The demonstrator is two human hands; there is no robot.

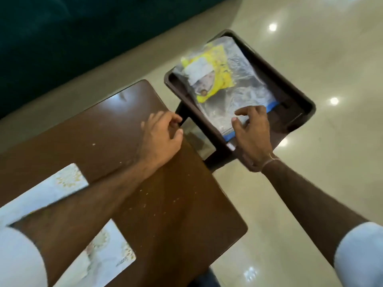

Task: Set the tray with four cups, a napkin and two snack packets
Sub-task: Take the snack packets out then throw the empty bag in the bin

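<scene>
Table (124, 162): nearest, cut off at 7 o'clock.
Tray (298, 88): seen at 1 o'clock, blurred.
Clear packet (244, 83): laid in tray.
Yellow packet (215, 67): overlapped, print unreadable.
Left hand (161, 137): closed round tray's near handle.
Right hand (252, 133): fingers spread, laid on clear packet.

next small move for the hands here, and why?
Probably slide the tray onto the table. It sits off the table's edge over the floor; left hand holds its near corner, right hand rests on the packets inside.

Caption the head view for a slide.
Both hands, left hand and right hand, at the brown tray holding a yellow snack packet.
</scene>
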